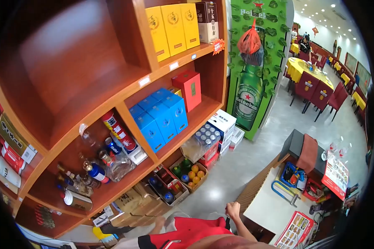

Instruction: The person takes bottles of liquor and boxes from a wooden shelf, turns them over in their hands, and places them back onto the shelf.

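Observation:
My right hand (232, 210) is at the lower middle, its fingers curled in, beside the pale counter (265, 207); whether anything is inside it is too small to tell. My left hand (158, 222) is at the bottom, left of the red clothing (195, 228), blurred, its fingers not clear. Wooden shelves (112, 99) stand ahead and to the left, with yellow boxes (173, 29), blue boxes (160, 118), a red box (188, 89) and several bottles (96, 171). On the floor below them is a carton (191, 176) of orange-topped and green bottles.
A green bottle-print panel (253, 83) with a hanging red bag (250, 39) stands beyond the shelves. Canned drinks (207, 135) lie stacked on boxes. The counter holds a blue basket (290, 174) and menus (296, 230). A person (305, 45) is near a yellow-covered table (309, 72).

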`<control>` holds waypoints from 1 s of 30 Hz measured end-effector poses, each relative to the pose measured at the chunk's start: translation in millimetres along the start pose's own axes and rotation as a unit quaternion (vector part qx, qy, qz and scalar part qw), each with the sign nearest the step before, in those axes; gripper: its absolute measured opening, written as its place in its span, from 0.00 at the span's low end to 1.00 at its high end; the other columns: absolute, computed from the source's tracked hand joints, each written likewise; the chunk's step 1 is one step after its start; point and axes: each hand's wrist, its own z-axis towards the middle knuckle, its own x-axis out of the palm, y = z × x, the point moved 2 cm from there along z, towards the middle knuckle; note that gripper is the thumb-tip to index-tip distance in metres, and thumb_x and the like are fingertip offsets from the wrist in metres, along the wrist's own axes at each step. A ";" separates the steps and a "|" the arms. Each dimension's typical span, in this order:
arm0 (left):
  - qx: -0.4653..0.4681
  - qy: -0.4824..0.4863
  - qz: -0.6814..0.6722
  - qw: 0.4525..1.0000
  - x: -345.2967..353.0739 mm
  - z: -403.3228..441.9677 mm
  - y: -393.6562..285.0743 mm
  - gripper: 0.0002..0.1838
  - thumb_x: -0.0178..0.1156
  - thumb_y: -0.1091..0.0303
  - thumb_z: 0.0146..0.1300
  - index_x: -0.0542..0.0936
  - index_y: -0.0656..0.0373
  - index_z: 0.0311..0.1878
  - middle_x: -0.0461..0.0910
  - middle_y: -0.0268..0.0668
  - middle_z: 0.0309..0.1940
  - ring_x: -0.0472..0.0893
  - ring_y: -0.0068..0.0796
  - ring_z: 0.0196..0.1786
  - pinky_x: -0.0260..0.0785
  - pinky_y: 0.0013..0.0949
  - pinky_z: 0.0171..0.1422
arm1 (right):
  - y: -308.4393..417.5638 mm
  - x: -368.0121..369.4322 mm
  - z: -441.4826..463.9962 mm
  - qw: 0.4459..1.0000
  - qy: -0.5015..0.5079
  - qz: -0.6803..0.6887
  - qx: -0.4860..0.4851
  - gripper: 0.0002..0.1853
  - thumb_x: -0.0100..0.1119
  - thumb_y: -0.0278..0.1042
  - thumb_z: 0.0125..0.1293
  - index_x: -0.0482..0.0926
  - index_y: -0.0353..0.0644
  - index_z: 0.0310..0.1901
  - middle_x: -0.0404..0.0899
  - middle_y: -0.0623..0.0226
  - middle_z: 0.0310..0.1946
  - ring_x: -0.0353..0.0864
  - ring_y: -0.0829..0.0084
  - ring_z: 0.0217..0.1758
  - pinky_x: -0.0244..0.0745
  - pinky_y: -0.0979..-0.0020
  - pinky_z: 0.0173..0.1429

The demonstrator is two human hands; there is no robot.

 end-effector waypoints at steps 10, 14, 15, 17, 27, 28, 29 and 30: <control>-0.263 -0.043 -0.076 0.961 63.6 -84.4 -1.1 0.16 0.58 0.60 0.64 0.90 0.61 0.37 0.87 0.56 0.39 0.88 0.56 0.47 0.78 0.57 0.55 | -59.6 -39.7 52.7 0.964 0.228 -0.136 0.014 0.22 0.59 0.40 0.69 0.86 0.33 0.22 0.84 0.60 0.16 0.85 0.70 0.20 0.81 0.65 0.32; -0.038 -0.007 0.015 0.999 39.5 2.8 -14.7 0.13 0.57 0.68 0.60 0.89 0.65 0.32 0.87 0.57 0.36 0.87 0.62 0.39 0.77 0.60 0.47 | -33.8 -55.2 59.5 0.991 0.100 0.012 0.087 0.23 0.54 0.37 0.72 0.83 0.31 0.21 0.82 0.56 0.16 0.81 0.68 0.16 0.76 0.65 0.24; 0.036 -0.026 -0.020 0.999 19.9 18.6 -26.5 0.14 0.57 0.66 0.58 0.89 0.64 0.31 0.86 0.58 0.35 0.86 0.62 0.38 0.75 0.62 0.45 | -24.4 -50.7 65.2 0.993 0.031 0.050 0.100 0.25 0.53 0.38 0.74 0.81 0.31 0.20 0.80 0.58 0.14 0.78 0.70 0.14 0.74 0.66 0.23; 0.073 -0.036 -0.116 0.990 -15.8 45.9 -59.4 0.14 0.58 0.64 0.57 0.88 0.63 0.27 0.84 0.59 0.30 0.86 0.62 0.36 0.76 0.61 0.46 | -3.7 -36.8 92.1 0.991 -0.031 0.091 0.095 0.28 0.52 0.41 0.77 0.78 0.33 0.17 0.75 0.62 0.12 0.72 0.73 0.12 0.70 0.68 0.22; -0.068 -0.159 -0.195 0.965 39.6 129.6 -62.5 0.12 0.57 0.70 0.58 0.85 0.66 0.24 0.83 0.60 0.27 0.87 0.62 0.36 0.78 0.53 0.42 | 148.5 46.8 202.4 0.903 0.322 -0.218 -0.184 0.35 0.53 0.59 0.78 0.83 0.35 0.21 0.75 0.60 0.13 0.79 0.66 0.21 0.76 0.63 0.35; -0.021 -0.089 -0.153 0.984 12.5 94.9 -75.7 0.12 0.57 0.70 0.58 0.85 0.66 0.24 0.83 0.59 0.27 0.87 0.60 0.36 0.79 0.53 0.43 | 148.0 44.6 200.8 0.900 0.330 -0.218 -0.183 0.35 0.53 0.59 0.78 0.83 0.35 0.21 0.75 0.60 0.13 0.79 0.66 0.21 0.76 0.63 0.35; 0.032 -0.023 -0.116 0.992 -19.6 55.7 -91.3 0.12 0.57 0.71 0.58 0.85 0.65 0.24 0.84 0.59 0.27 0.87 0.57 0.36 0.80 0.52 0.44 | 144.7 37.0 200.6 0.901 0.335 -0.226 -0.158 0.36 0.52 0.60 0.79 0.83 0.35 0.22 0.76 0.60 0.13 0.80 0.66 0.21 0.76 0.63 0.35; -0.079 0.041 -0.245 0.965 -33.9 27.6 -86.6 0.12 0.57 0.71 0.57 0.85 0.63 0.23 0.85 0.56 0.27 0.88 0.50 0.35 0.80 0.50 0.42 | 146.8 27.2 198.7 0.902 0.338 -0.233 -0.135 0.36 0.52 0.61 0.79 0.83 0.34 0.23 0.76 0.59 0.13 0.81 0.67 0.21 0.76 0.64 0.34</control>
